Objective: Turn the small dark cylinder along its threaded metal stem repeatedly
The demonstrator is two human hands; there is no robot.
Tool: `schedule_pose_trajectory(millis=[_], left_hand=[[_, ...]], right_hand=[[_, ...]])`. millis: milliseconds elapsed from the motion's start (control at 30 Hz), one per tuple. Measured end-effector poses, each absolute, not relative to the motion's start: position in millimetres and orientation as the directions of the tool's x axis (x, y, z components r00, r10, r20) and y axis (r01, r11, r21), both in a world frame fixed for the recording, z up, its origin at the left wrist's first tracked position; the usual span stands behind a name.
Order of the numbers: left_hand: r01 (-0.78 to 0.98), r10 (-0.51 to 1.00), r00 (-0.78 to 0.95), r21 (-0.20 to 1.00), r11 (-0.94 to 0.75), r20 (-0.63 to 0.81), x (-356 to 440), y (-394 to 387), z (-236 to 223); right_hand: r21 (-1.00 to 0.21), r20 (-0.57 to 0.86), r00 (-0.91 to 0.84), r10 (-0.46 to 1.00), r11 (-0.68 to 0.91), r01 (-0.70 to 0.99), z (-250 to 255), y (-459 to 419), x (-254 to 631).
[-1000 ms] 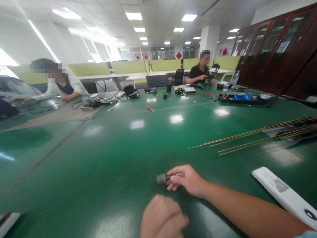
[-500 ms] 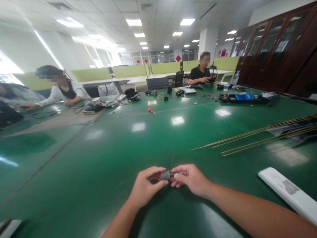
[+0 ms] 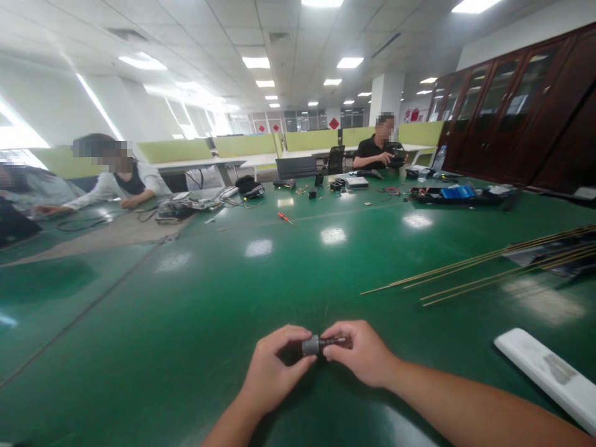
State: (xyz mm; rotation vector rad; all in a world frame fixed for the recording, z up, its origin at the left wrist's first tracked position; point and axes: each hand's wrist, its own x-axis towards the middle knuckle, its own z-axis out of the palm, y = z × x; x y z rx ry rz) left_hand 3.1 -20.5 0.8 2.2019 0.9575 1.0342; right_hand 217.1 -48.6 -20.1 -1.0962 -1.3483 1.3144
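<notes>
Between my two hands is a grey metal cylinder with a thin stepped shaft (image 3: 311,345), held on its side above the green table (image 3: 223,298). My left hand (image 3: 274,360) pinches the wide cylinder end between thumb and fingers. The shaft points right, into my right hand (image 3: 365,354), whose thumb and fingertips close round it close to the cylinder. Part of the shaft shows between those fingers; its exact kind I cannot make out.
Long thin brass-coloured rods (image 3: 465,264) lie on the right. Nearer me is a long white bar (image 3: 544,372). An orange screwdriver (image 3: 285,218) lies farther off, with tools and parts along the far edge. Two people sit at left; another person (image 3: 375,152) handles a dark device at the back.
My view has tilted up slightly, so the table and hands appear lower. My right-hand fingers have shifted on the shaft, showing more of it. My left hand keeps its pinch.
</notes>
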Motion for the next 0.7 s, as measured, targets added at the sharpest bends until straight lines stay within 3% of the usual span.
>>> schedule_pose_trajectory(millis=[700], left_hand=[[0.391, 0.752, 0.448, 0.651, -0.651, 0.484, 3.3, -20.2, 3.4]], right_hand=[[-0.999, 0.045, -0.188, 0.981, 0.05, 0.02, -20.6, -45.7, 222.9]])
